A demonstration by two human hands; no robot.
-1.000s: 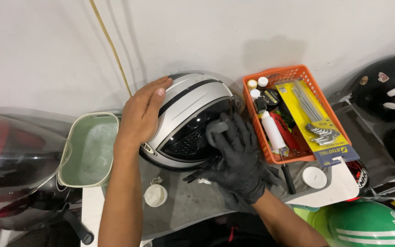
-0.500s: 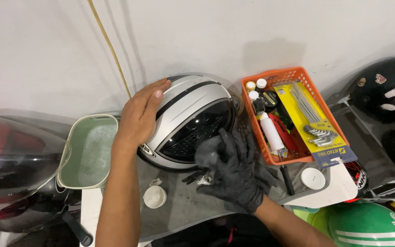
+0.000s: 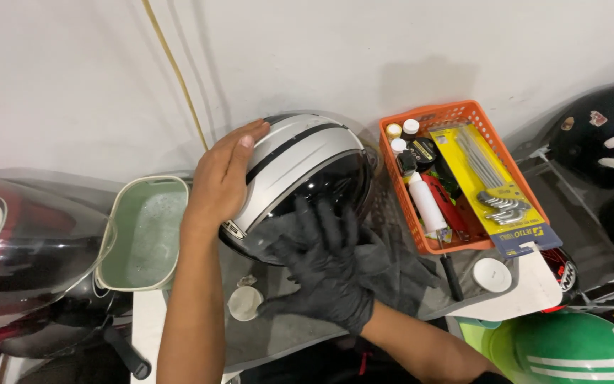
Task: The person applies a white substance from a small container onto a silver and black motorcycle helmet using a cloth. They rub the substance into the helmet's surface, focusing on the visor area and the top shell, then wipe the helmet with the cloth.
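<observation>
The silver helmet [image 3: 300, 167] is the landmark: it lies on its side on the grey surface [image 3: 286, 334], close to the white wall, its dark visor facing the person. Left of the helmet sits a pale green tub [image 3: 143, 231] of soapy water; right of it an orange basket [image 3: 463, 178] holds small bottles, a yellow card of hex keys and a white tube. Below the helmet a dark grey cloth [image 3: 392, 267] is spread, running under the gloved hand.

The bare left hand [image 3: 225, 178] lies flat on the helmet's left flank, fingers together and curved to the shell, bracing rather than gripping. The right hand [image 3: 325, 274], in a black glove, presses fingers spread onto the visor's lower edge with the cloth beneath the palm; it closes on nothing.

To wipe well, I would judge that the brace should stay opposite the rubbing pressure so the round shell cannot roll toward the basket. Strokes should follow the visor's curve with the cloth flat, not bunched. A small white lid [image 3: 244, 302] just below the helmet lies near the wrist and could be knocked.
</observation>
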